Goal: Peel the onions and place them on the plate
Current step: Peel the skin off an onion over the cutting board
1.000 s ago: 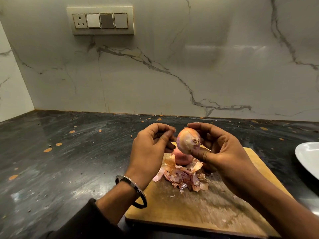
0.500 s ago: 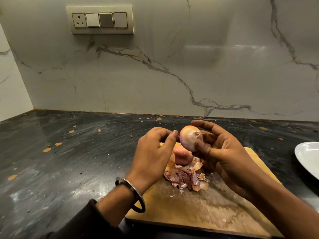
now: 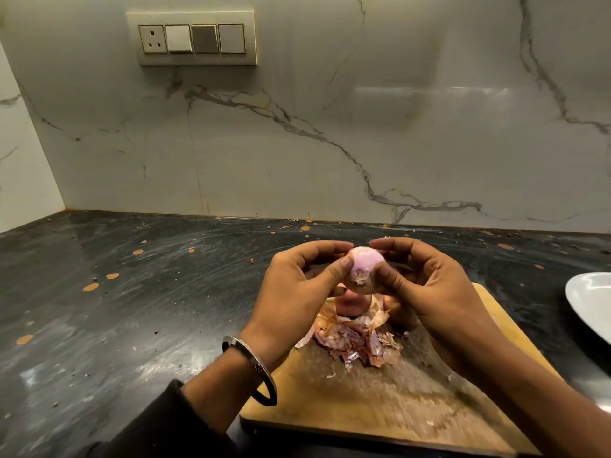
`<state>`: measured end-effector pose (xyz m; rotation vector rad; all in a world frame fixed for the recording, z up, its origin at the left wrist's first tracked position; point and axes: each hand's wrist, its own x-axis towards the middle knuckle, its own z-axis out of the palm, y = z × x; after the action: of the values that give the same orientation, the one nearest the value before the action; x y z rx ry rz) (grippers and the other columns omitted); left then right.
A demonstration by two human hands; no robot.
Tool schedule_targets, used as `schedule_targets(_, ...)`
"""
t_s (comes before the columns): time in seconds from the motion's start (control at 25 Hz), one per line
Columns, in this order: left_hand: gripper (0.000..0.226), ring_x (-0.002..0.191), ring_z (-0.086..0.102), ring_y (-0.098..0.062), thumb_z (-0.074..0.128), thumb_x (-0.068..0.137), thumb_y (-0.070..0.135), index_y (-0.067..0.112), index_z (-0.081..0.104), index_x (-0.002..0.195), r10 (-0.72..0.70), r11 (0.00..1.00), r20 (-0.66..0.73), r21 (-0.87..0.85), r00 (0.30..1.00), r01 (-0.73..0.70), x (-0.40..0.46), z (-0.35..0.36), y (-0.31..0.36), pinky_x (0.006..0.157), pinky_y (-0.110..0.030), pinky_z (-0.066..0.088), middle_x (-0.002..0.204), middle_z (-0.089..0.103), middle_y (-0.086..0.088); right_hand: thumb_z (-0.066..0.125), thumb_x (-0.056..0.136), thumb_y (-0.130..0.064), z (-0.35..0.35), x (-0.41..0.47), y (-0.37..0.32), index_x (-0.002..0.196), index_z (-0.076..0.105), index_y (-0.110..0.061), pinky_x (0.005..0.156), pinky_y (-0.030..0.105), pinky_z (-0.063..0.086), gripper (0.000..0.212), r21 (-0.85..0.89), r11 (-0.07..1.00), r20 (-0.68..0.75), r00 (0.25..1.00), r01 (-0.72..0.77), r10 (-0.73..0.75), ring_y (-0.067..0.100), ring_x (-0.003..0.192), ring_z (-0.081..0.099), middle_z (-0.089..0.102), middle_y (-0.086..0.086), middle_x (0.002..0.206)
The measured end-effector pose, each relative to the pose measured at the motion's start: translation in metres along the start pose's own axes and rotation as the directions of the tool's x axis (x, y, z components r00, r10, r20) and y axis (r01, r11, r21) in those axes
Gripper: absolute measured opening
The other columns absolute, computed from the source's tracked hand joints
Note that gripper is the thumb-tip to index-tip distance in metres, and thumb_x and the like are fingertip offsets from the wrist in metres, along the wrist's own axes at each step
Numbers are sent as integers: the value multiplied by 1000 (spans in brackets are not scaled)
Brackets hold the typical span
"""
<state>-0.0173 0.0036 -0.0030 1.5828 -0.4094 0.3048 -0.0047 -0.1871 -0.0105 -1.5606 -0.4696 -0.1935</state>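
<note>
The left hand (image 3: 291,292) has closed in: both grips now pinch the onion (image 3: 363,271), root end toward the person; the plate (image 3: 588,305) lies beyond the right hand (image 3: 436,292), at the desk's right edge.

A pale pink onion (image 3: 363,267), root end toward camera, above another onion (image 3: 350,304); white plate (image 3: 585,299) far right.

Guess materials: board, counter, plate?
Cutting board: looks like wood, matte tan, grain and pale scuffed wear. Countertop: probably polished dark stone, glossy with swirled veining and orange flecks. Plate: smooth glossy white, likely ceramic, maybe melamine; only its edge shows.
</note>
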Motion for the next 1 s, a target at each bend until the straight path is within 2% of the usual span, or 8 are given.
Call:
schedule_targets(0.12, 25, 89, 73, -10, 67, 88, 9, 14, 72, 112, 30, 999, -36, 41, 999, -29, -1, 2, 0, 68, -21, 58, 100, 75, 4, 77, 74, -36, 3, -1, 2, 114, 72, -20, 69, 36, 62, 43, 54, 998, 14, 999, -33, 32, 29, 90, 76, 76, 6, 106)
schedule_targets(0.28, 24, 87, 73, -8, 66, 90, 6, 12, 72, 113, 60, 993, -68, 109, 996, -53, 0, 3, -3, 67, -22, 59, 99, 74, 4, 79, 71, -33, 4, -3, 2, 111, 74, -18, 72, 37, 63, 43, -35, 999, -45, 998, 31, -32, 25, 88, 76, 77, 4, 102)
schedule_targets(0.44, 22, 85, 73, -5, 68, 89, 10, 16, 74, 109, 73, 987, -109, 151, 991, -56, -2, 4, -3, 64, -23, 60, 96, 75, 5, 81, 68, -25, 8, -5, 0, 110, 74, -16, 71, 30, 62, 43, -83, 992, -67, 993, 91, -97, 18, 89, 76, 78, -1, 100)
schedule_targets(0.56, 19, 83, 72, -1, 70, 89, 14, 21, 75, 105, 124, 962, -134, 259, 983, -86, -3, 4, -2, 68, -24, 60, 94, 76, 7, 84, 66, -21, 9, -6, 0, 109, 75, -15, 72, 25, 61, 45, -117, 985, -81, 987, 130, -140, 12, 91, 75, 78, -4, 100)
schedule_targets(0.64, 16, 80, 70, 3, 70, 88, 16, 19, 76, 103, 168, 939, -142, 323, 976, -114, -4, 5, -1, 70, -22, 59, 88, 74, 13, 86, 65, -23, 11, -7, 1, 108, 75, -16, 70, 23, 60, 45, -144, 978, -86, 982, 153, -167, 12, 89, 75, 78, -4, 100)
schedule_targets(0.8, 11, 73, 67, 8, 74, 85, 17, 20, 78, 95, 238, 896, -177, 419, 955, -145, -5, 6, 1, 64, -8, 53, 76, 67, 24, 86, 62, -32, 15, -10, 0, 106, 75, -19, 69, 23, 61, 48, -197, 960, -87, 972, 199, -219, 10, 88, 75, 78, -8, 99)
schedule_targets(1.0, 9, 71, 68, 6, 75, 84, 16, 21, 77, 92, 225, 898, -222, 425, 949, -113, -3, 4, 0, 63, -10, 54, 75, 67, 22, 86, 62, -28, 16, -10, -1, 104, 75, -21, 68, 18, 59, 44, -180, 960, -70, 971, 214, -230, 8, 88, 75, 77, -10, 100)
